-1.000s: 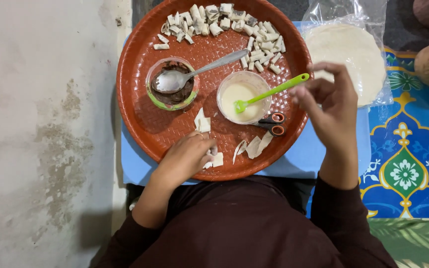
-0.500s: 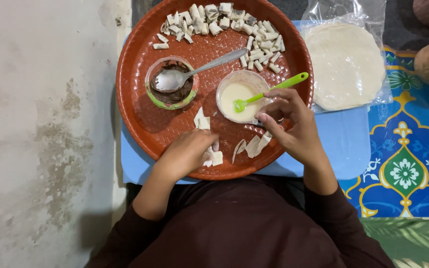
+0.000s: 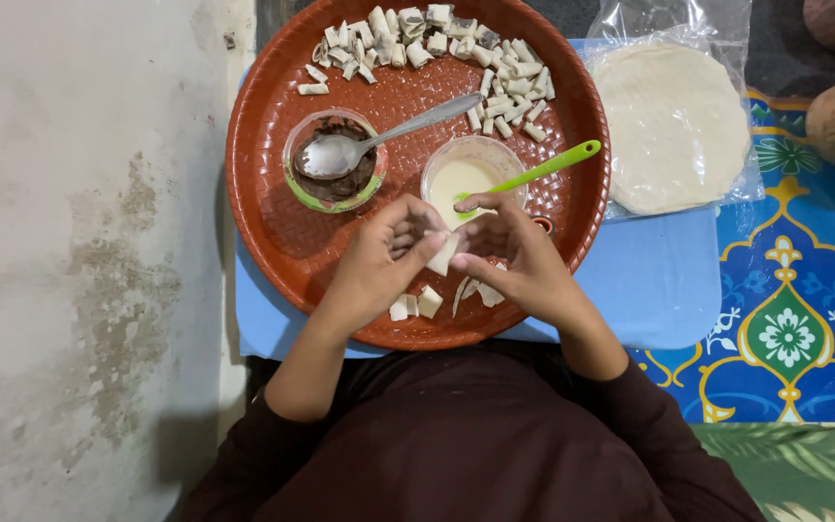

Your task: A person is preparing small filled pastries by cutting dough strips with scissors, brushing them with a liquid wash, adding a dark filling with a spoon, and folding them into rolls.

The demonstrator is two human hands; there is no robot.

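Bare hands — the left hand (image 3: 379, 266) and right hand (image 3: 514, 256) — emerge from long dark-brown sleeves (image 3: 273, 445).

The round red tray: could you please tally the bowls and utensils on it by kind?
Bowls: 2, a dark-filled bowl and a cream-filled bowl
Metal spoon: 1
Green-handled brush: 1
Total: 4 on the red tray

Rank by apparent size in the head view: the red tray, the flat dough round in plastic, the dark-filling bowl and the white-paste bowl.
1. Red tray, by far the largest.
2. Flat dough round.
3. Dark-filling bowl and white-paste bowl: they look about alike, so I won't rank them.
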